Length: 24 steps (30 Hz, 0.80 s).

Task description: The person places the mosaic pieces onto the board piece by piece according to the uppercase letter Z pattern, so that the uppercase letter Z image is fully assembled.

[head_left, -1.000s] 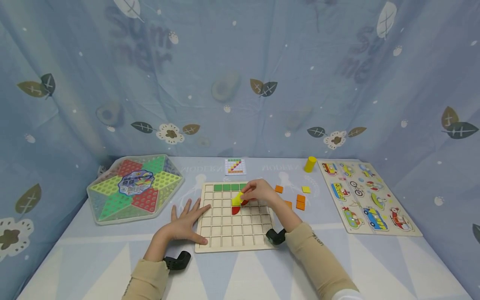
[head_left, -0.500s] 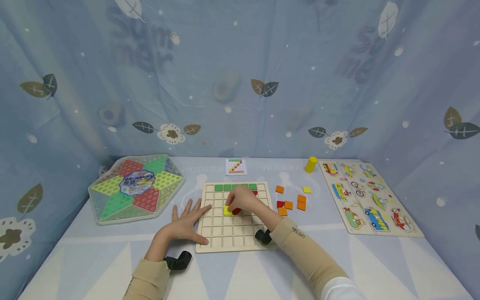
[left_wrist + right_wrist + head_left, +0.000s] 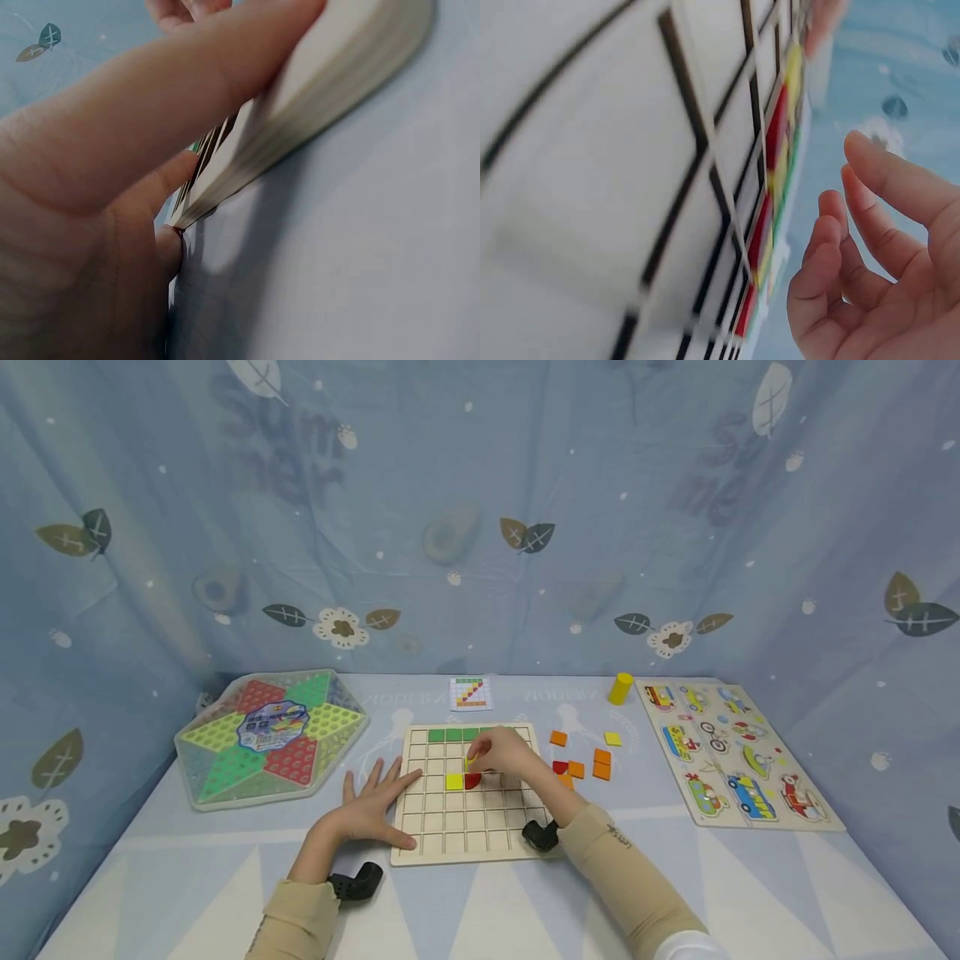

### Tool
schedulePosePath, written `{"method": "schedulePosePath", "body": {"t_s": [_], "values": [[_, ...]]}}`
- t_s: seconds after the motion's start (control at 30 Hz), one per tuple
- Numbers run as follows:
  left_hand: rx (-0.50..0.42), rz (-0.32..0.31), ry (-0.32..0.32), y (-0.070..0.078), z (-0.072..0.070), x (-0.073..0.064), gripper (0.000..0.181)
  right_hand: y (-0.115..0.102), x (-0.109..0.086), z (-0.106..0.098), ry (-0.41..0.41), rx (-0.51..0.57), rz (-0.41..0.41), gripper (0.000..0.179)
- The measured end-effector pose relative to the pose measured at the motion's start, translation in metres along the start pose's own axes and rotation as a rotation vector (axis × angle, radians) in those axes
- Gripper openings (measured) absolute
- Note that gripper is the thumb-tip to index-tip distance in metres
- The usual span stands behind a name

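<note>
Since the last frame, the right hand (image 3: 502,753) has shifted a little right and toward the far side, leaving the yellow square (image 3: 454,782) uncovered in its cell on the gridded board (image 3: 435,822). On my right wrist feed its fingers are loosely bent, a gap showing between thumb and fingertips, and I see nothing pinched there. From the head view, a sliver of yellow shows at those fingertips; I can't tell how much more lies behind them.

Just right of the yellow square I have a red piece (image 3: 472,782) in the next cell. Green tiles (image 3: 453,736) line the far row, partly behind the right hand.

I read the left hand (image 3: 363,812) as spread wide, thumb on the board's near left part and forefinger at its left edge.

Right of the board I count several loose orange tiles (image 3: 602,757), with a loose yellow tile (image 3: 612,739) farther out. Beyond the far edge lies a pattern card (image 3: 471,694); right of it stands a yellow cylinder (image 3: 620,688).
</note>
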<state>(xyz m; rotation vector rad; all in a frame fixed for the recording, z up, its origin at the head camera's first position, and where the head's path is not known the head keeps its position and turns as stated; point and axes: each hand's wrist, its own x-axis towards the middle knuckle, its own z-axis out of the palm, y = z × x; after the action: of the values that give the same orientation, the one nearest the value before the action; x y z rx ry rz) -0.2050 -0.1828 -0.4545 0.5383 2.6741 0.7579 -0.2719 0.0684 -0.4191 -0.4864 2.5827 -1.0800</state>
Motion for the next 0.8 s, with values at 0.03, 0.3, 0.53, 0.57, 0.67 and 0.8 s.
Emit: {"method": "schedulePosePath", "body": {"t_s": [0.03,0.3,0.53,0.57,0.67,0.8], "values": [[0.000,0.002,0.000,0.000,0.000,0.000,0.108,0.003,-0.002,-0.004,0.018,0.018,0.006,0.009],[-0.006,0.008,0.006,0.000,0.000,0.002,0.108,0.032,-0.020,-0.034,0.122,0.138,0.117,0.011],[-0.019,0.007,-0.003,0.001,0.000,0.000,0.107,0.066,-0.031,-0.048,0.208,0.169,0.244,0.014],[-0.024,0.006,-0.005,0.001,-0.001,0.000,0.107,0.070,-0.032,-0.049,0.216,0.170,0.254,0.015],[-0.030,0.004,-0.002,0.001,0.000,-0.001,0.108,0.078,-0.035,-0.054,0.222,0.118,0.301,0.017],[-0.030,0.007,-0.002,0.000,0.000,-0.001,0.108,0.085,-0.040,-0.058,0.194,-0.052,0.354,0.022]]}}
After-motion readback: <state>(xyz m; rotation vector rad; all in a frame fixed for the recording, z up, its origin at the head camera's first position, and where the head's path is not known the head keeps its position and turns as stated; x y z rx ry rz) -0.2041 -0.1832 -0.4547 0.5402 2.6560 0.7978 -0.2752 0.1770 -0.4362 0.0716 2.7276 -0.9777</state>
